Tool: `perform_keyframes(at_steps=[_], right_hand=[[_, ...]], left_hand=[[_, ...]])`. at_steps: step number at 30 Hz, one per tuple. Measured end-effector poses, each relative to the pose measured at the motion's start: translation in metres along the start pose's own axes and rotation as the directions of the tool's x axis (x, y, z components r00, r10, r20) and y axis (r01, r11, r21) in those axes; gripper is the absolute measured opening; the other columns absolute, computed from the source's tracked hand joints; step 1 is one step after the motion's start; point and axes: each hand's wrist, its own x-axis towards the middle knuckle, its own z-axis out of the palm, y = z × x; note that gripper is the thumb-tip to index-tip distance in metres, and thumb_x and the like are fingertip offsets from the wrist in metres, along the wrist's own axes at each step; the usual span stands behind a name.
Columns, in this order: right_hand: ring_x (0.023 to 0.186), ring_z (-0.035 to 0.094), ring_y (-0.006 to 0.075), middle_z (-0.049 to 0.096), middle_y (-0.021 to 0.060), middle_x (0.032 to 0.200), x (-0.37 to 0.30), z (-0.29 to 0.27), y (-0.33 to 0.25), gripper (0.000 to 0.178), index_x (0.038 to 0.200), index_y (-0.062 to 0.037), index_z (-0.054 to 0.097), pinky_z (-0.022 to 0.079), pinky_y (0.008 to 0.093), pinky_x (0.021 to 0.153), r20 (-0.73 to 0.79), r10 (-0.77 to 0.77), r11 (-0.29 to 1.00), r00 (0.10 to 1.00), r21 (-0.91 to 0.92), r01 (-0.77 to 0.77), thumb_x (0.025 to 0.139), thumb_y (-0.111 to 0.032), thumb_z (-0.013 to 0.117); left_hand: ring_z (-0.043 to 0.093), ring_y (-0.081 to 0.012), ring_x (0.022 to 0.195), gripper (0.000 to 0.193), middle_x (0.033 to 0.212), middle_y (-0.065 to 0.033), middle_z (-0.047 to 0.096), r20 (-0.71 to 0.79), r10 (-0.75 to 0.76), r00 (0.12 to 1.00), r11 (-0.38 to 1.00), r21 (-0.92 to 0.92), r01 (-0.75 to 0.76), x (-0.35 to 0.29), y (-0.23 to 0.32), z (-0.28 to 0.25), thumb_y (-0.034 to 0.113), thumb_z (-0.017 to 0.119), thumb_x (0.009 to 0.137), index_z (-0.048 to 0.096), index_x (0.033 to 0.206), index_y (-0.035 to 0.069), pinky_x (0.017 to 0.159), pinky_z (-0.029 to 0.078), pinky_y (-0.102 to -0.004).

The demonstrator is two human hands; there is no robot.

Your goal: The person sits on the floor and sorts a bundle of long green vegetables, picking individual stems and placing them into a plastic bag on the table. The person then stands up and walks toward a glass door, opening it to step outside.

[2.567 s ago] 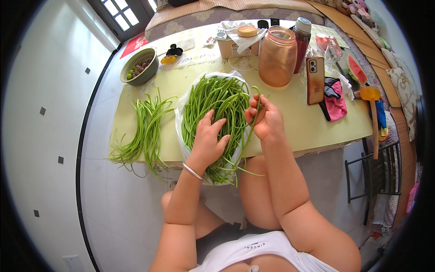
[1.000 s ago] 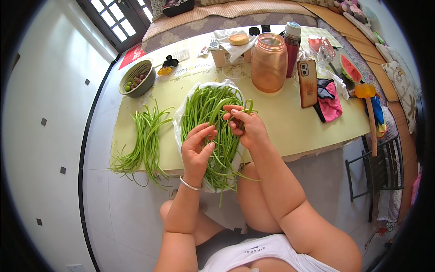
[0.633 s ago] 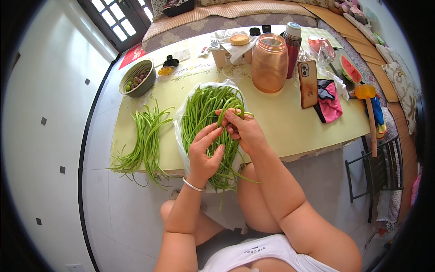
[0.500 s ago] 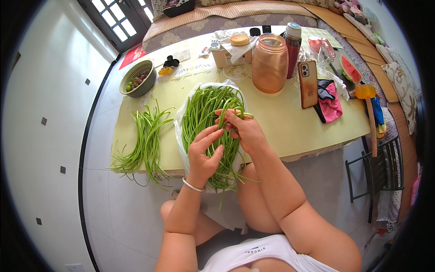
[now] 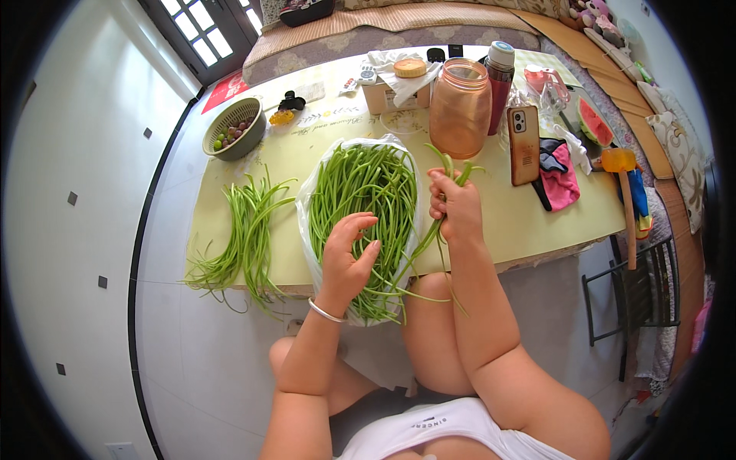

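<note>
Starting at your left, a loose bunch of long beans (image 5: 244,234) lies on the yellow table (image 5: 537,207). Your left hand (image 5: 346,257) hovers, fingers spread and empty, over the bean pile (image 5: 360,192) in its plastic bag (image 5: 305,222). Your right hand (image 5: 454,208) grips a few bean stalks (image 5: 429,238), raised beside the pile.

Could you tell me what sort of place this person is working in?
Most likely a living room at home: a low table with long green beans in a plastic bag, a cushioned sofa behind it, and household bits like a phone and an orange jar.
</note>
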Motion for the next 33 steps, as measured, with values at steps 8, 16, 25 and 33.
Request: perform_keyframes(at_steps=[8, 16, 25, 33], right_hand=[[0.065, 0.065, 0.0227, 0.067, 0.0127, 0.075, 0.004, 0.008, 0.026, 0.023, 0.098, -0.0019, 0.067, 0.05, 0.034, 0.057, 0.144, -0.158, 0.613, 0.977, -0.762, 0.212, 0.08, -0.017, 0.068], [0.073, 0.066, 0.0259, 0.068, 0.0132, 0.078, 0.006, 0.011, 0.032, 0.023, 0.095, -0.0027, 0.066, 0.051, 0.0355, 0.067, 0.167, -0.149, 0.536, 0.975, -0.815, 0.221, 0.076, -0.016, 0.069], [0.048, 0.046, 0.0052, 0.063, 0.0037, 0.074, 0.01, 0.004, 0.019, 0.011, 0.095, -0.0037, 0.062, 0.032, 0.0192, 0.043, 0.192, 0.05, 0.975, 0.98, -0.222, -0.006, 0.084, -0.005, 0.063], [0.051, 0.046, 0.0041, 0.064, 0.0012, 0.072, 0.01, 0.004, 0.019, 0.011, 0.096, -0.0039, 0.065, 0.033, 0.0192, 0.045, 0.239, 0.097, 0.955, 0.966, -0.294, -0.023, 0.089, -0.012, 0.062]], left_hand=[[0.056, -0.0313, 0.114, 0.037, 0.125, -0.0167, 0.058, 0.205, 0.049, 0.977, 0.992, 0.103, -0.071, -0.001, -0.005, 0.007, 0.009, 0.07, 0.079, 0.065, 0.115, 0.004, 0.099, 0.042, -0.0391], [0.055, -0.0326, 0.115, 0.029, 0.122, -0.0175, 0.06, 0.141, 0.013, 0.99, 0.986, 0.162, -0.036, -0.006, -0.01, 0.009, 0.01, 0.071, 0.078, 0.069, 0.106, 0.005, 0.098, 0.044, -0.0399], [0.051, -0.035, 0.118, 0.037, 0.128, -0.0197, 0.056, 0.028, 0.002, 1.0, 0.94, 0.34, -0.011, -0.004, -0.022, 0.006, 0.014, 0.068, 0.082, 0.06, 0.115, -0.001, 0.1, 0.041, -0.0428], [0.046, -0.0381, 0.119, 0.041, 0.127, -0.0214, 0.055, 0.093, -0.001, 0.996, 0.886, 0.461, -0.042, -0.002, -0.022, 0.014, 0.02, 0.07, 0.081, 0.06, 0.112, -0.005, 0.102, 0.037, -0.0446]])
